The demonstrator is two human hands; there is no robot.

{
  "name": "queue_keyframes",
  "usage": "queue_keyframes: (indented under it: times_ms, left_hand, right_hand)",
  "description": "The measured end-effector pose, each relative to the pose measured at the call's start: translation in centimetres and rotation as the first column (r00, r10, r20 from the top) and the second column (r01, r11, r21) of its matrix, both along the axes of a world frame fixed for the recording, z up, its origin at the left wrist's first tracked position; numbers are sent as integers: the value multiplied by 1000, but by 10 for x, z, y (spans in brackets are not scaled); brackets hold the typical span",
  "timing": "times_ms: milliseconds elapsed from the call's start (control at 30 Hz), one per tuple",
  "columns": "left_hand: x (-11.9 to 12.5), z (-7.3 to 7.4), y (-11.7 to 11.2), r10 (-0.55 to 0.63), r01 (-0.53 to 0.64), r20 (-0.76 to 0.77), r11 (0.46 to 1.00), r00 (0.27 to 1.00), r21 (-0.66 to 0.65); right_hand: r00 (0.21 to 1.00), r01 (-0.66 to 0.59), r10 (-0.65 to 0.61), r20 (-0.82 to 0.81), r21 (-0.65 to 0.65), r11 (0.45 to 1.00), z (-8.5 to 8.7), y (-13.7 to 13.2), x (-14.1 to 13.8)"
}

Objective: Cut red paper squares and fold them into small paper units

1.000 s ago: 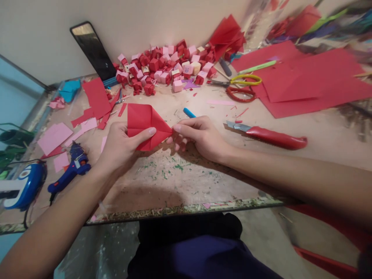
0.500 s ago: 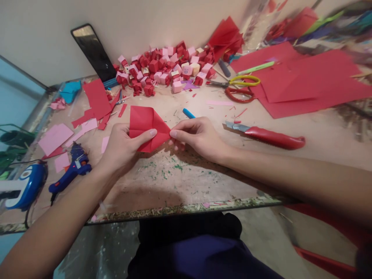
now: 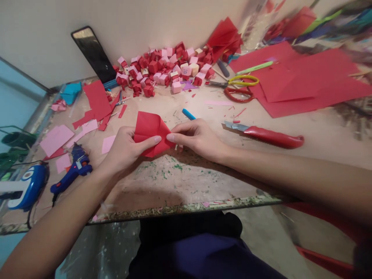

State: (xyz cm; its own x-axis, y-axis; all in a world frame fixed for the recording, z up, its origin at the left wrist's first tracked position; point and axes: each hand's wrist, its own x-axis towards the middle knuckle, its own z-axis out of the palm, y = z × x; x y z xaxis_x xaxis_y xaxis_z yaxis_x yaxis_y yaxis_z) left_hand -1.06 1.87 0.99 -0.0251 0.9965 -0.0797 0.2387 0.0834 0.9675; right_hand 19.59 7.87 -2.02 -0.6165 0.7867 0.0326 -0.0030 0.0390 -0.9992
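Note:
A creased piece of red paper is held between my two hands above the near middle of the table. My left hand grips its left side, thumb flat on top and fingers hidden beneath. At the paper's right corner, my right hand pinches it between thumb and fingers. Fold lines cross the sheet, and its right part bends up toward the pinched corner. Just beyond my right hand lies a blue pen-like stick, partly hidden by it.
A red-handled knife and scissors lie to the right, near large red sheets. Small red and pink paper boxes are heaped at the back beside a leaning phone. A blue glue gun rests left.
The red paper and my left hand have shifted slightly right and nearer to me. My right thumb has moved further onto the paper's corner, which is more bent now.

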Motion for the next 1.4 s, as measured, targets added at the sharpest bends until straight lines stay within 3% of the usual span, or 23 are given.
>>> queue_keyframes:
  times_ms: [200,600,767,1033,1233,1400]
  left_hand:
    - [0,-2,-2,4,-6,-59,1000,998,-25]
    - [-2,-10,-4,-79,86,53,987,995,-136]
    - [2,-3,-4,-106,104,-16,988,994,-111]
    - [1,-3,-3,-93,85,-79,992,993,-95]
    - [0,-5,-4,23,-23,-6,998,1000,-55]
    - [2,-7,-4,33,-20,173,997,984,-74]
  right_hand:
    - [1000,19,-19,-13,43,999,0,0,1]
    - [995,42,-43,-91,-20,999,-3,2,-1]
    - [993,82,-90,-76,-103,991,0,-1,0]
    - [990,111,-118,-73,-96,989,-1,-1,-1]
    - [993,-105,104,49,2,995,-5,1,-1]
    - [993,-75,75,90,-12,997,-5,1,-1]
